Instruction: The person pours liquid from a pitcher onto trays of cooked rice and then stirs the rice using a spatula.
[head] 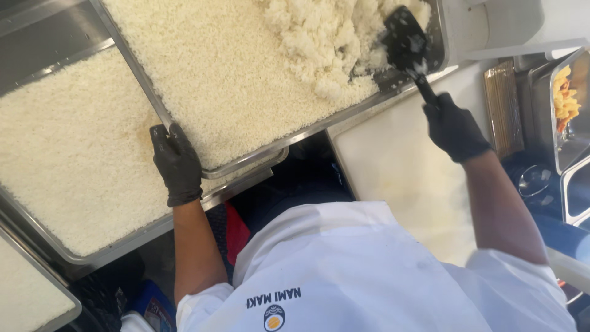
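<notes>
Left: big tray (37, 227) full of flat rice (67, 154). Far, overlapping it: second tray (246, 165), rice (227, 67) flat at left, piled in clumps at far right. Left hand (177, 163), black-gloved, clamped on that tray's near-left corner. Right hand (455, 128), gloved, closed round black paddle (409, 46), blade in the clumps.

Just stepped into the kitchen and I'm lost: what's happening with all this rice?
A person in black gloves works a shallow metal tray of white rice. The left hand grips the tray's near edge, while the right hand holds a black plastic paddle dug into a clumped mound of rice at the far corner. A second rice-filled metal tray lies underneath.
</notes>
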